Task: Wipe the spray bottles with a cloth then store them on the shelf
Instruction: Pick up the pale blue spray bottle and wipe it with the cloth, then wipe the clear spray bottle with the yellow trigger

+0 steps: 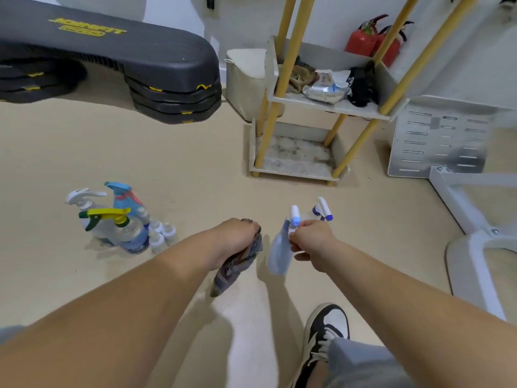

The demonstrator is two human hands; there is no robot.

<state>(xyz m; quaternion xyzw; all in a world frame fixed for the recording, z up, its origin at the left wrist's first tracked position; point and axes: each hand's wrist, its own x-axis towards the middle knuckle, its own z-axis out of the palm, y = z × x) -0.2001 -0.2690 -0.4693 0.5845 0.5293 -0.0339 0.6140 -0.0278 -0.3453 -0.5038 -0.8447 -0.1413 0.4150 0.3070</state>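
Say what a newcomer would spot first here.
Centre frame, the left hand grips a dark cloth beside the right hand holding a pale blue spray bottle by its neck. A cluster of spray bottles stands on the floor at left; the yellow-legged shelf stands ahead.

Centre: pale blue translucent plastic spray bottle [276, 252], trigger white and blue. Beside it at 9 o'clock: grey-brown mottled fabric cloth [237, 264].

Far 9 o'clock: clear plastic bottle with yellow-and-green trigger [112, 219], white-triggered clear bottle [84, 196], and light blue spray bottle marked red [123, 195].

- 1 o'clock: white tiered shelf with yellow poles [291, 173]; red fire extinguishers [362, 40].
- 11 o'clock: dark grey ribbed step platform [126, 51], yellow lettering.
- 5 o'clock: black-and-white sneaker [328, 329].

Ground: beige floor [167, 163].
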